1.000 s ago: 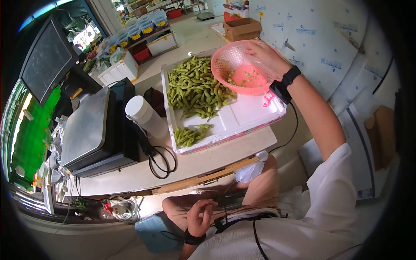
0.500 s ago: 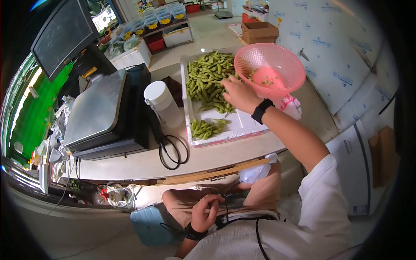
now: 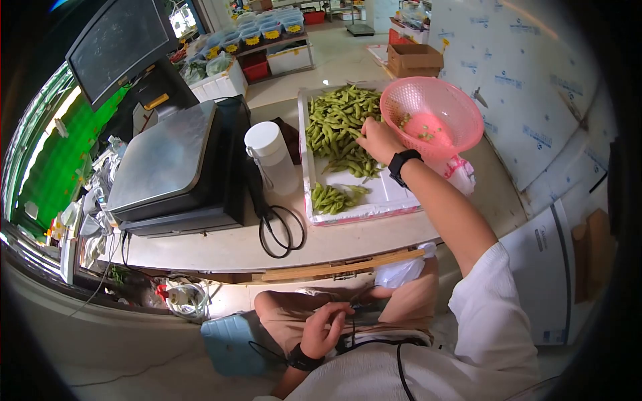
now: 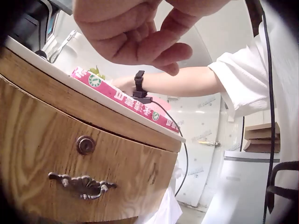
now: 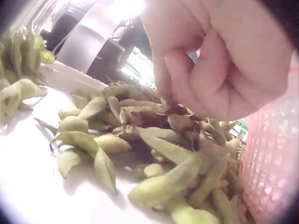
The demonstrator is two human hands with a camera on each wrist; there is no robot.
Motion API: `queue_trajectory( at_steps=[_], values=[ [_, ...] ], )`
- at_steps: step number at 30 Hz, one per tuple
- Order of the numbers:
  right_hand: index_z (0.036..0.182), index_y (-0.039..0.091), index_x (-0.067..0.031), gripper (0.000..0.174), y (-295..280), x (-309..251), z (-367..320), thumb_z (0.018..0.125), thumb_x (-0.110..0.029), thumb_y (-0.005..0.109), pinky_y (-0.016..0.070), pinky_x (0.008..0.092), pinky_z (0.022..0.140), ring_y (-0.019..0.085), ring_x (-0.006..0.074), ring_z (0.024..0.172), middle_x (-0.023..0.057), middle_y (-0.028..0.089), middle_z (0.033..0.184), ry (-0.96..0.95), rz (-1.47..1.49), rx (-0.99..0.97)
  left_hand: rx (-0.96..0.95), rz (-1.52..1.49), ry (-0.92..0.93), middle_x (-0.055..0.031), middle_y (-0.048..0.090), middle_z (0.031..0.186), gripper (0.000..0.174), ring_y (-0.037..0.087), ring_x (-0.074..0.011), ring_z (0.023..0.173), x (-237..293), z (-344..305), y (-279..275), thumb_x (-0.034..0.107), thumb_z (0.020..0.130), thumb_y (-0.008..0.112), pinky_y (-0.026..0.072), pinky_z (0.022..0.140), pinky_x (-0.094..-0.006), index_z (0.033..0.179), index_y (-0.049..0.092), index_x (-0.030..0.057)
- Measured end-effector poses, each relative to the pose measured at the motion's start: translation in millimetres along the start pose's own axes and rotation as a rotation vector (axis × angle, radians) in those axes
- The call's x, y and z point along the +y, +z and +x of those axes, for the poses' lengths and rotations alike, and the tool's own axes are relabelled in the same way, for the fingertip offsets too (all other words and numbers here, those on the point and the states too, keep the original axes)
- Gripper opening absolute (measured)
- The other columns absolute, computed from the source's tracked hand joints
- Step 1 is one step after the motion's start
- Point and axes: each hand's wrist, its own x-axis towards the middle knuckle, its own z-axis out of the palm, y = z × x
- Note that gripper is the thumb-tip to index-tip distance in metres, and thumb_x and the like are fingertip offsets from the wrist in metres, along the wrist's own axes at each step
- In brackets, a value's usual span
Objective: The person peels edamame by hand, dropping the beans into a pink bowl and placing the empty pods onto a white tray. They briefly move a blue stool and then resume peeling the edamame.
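Observation:
Green soybean pods [image 3: 334, 127] lie heaped in a white foam tray [image 3: 394, 206], with a smaller bunch [image 3: 334, 198] at its near left corner. My right hand [image 3: 382, 142] reaches down to the right side of the heap, beside a pink basket [image 3: 461, 127] holding some shelled beans [image 3: 424, 134]. In the right wrist view, that hand [image 5: 215, 60] has curled fingers, its lowest fingertips touching the pods [image 5: 163, 140]; whether one is pinched is hidden. My left hand [image 3: 321, 329] rests at my lap, loosely curled and empty, also overhead in the left wrist view [image 4: 140, 37].
A white-lidded bottle [image 3: 273, 160] and a coiled black cable [image 3: 284, 230] stand left of the tray, beside a metal-topped scale [image 3: 167, 157] and a monitor [image 3: 120, 47]. A crumpled pink-and-white bag [image 3: 461, 177] lies by the basket. A drawer [image 4: 84, 168] is below the tabletop.
My right hand has left the pink basket and moved left to the pods. The head view has shifted, so the table's things appear farther right. My left hand stays at the lap.

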Motion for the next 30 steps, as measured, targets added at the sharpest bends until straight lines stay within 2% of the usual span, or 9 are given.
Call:
queue_trajectory(
  at_steps=[10, 13, 15, 17, 20, 22, 24, 25, 30],
  values=[
    [0.093, 0.055, 0.0008, 0.028, 2.2, 2.3, -5.9, 0.080, -0.020, 0.070, 0.0479, 0.0412, 0.073, 0.062, 0.0342, 0.080, 0.0176, 0.064, 0.081, 0.055, 0.096, 0.001, -0.014, -0.006, -0.013, -0.0096, 0.066, 0.089, 0.019, 0.062, -0.0131, 0.074, 0.9, 0.5, 3.6, -0.003, 0.089, 0.053, 0.0489, 0.068, -0.0242, 0.107, 0.058, 0.0000],
    [0.091, 0.054, -0.0010, 0.025, -8.9, -7.4, -18.1, 0.081, -0.017, 0.069, 0.0468, 0.0370, 0.064, 0.061, 0.0251, 0.069, 0.0116, 0.061, 0.073, -0.035, 0.126, 0.172, -0.023, 0.008, 0.001, -0.0108, 0.065, 0.095, 0.020, 0.060, -0.0129, 0.074, -1.2, 0.0, 0.9, -0.003, 0.089, 0.052, 0.0482, 0.067, -0.0233, 0.108, 0.057, 0.0001],
    [0.090, 0.052, -0.0024, 0.020, -28.7, -21.1, -42.5, 0.083, -0.013, 0.067, 0.0412, 0.0300, 0.054, 0.051, 0.0125, 0.059, 0.0036, 0.053, 0.065, -0.109, 0.420, 0.041, -0.010, 0.012, 0.042, -0.0115, 0.063, 0.100, 0.021, 0.060, -0.0135, 0.078, -4.4, 2.0, -2.9, -0.002, 0.090, 0.052, 0.0482, 0.069, -0.0238, 0.109, 0.057, -0.0005],
    [0.092, 0.053, -0.0048, 0.019, -51.8, -38.9, -84.5, 0.082, -0.014, 0.067, 0.0408, 0.0318, 0.051, 0.054, 0.0179, 0.053, 0.0045, 0.055, 0.059, -0.232, 0.515, -0.118, 0.012, 0.007, 0.079, -0.0122, 0.062, 0.106, 0.021, 0.060, -0.0142, 0.082, -9.4, 5.1, -4.6, -0.001, 0.090, 0.051, 0.0482, 0.071, -0.0242, 0.111, 0.056, -0.0011],
    [0.097, 0.055, -0.0094, 0.019, -79.9, -59.8, -163.6, 0.083, -0.016, 0.065, 0.0425, 0.0341, 0.051, 0.053, 0.0212, 0.053, 0.0086, 0.051, 0.061, -0.367, 0.418, -0.415, -0.019, -0.532, -0.065, -0.0131, 0.055, 0.122, 0.026, 0.059, -0.0182, 0.098, -8.6, 13.0, -5.1, 0.008, 0.096, 0.047, 0.0478, 0.084, -0.0296, 0.119, 0.052, -0.0026],
    [0.094, 0.056, -0.0108, 0.015, -77.9, -62.7, -206.0, 0.085, -0.022, 0.062, 0.0507, 0.0355, 0.055, 0.063, 0.0240, 0.065, 0.0056, 0.059, 0.082, -0.694, 0.295, -0.345, -0.131, -0.698, -0.237, -0.0141, 0.057, 0.119, 0.030, 0.059, -0.0192, 0.100, -4.7, 21.9, -4.5, 0.014, 0.099, 0.045, 0.0483, 0.084, -0.0301, 0.123, 0.050, -0.0026],
    [0.093, 0.057, -0.0087, 0.016, -77.9, -65.8, -234.5, 0.081, -0.018, 0.061, 0.0527, 0.0318, 0.054, 0.064, 0.0204, 0.069, 0.0040, 0.059, 0.084, -0.810, 0.159, -0.281, -0.254, -0.779, -0.303, -0.0142, 0.058, 0.116, 0.031, 0.060, -0.0195, 0.100, -11.6, 30.5, 0.0, 0.016, 0.099, 0.046, 0.0485, 0.084, -0.0300, 0.123, 0.050, -0.0031],
    [0.095, 0.057, -0.0084, 0.018, -71.7, -62.7, -245.2, 0.080, -0.017, 0.061, 0.0527, 0.0315, 0.055, 0.064, 0.0199, 0.069, 0.0042, 0.058, 0.082, -0.789, 0.161, -0.273, -0.374, -0.859, -0.362, -0.0143, 0.060, 0.114, 0.033, 0.060, -0.0199, 0.099, -14.1, 33.6, 3.6, 0.018, 0.099, 0.046, 0.0486, 0.084, -0.0299, 0.123, 0.050, -0.0036],
    [0.098, 0.060, -0.0089, 0.022, -41.6, -44.9, -276.1, 0.079, -0.015, 0.069, 0.0504, 0.0302, 0.054, 0.062, 0.0173, 0.065, 0.0028, 0.057, 0.079, -0.673, 0.156, -0.173, -0.314, -0.945, -0.483, -0.0100, 0.064, 0.091, 0.021, 0.061, -0.0144, 0.079, -12.1, 44.6, 23.5, 0.014, 0.096, 0.052, 0.0497, 0.071, -0.0257, 0.108, 0.058, -0.0022]
  ],
)
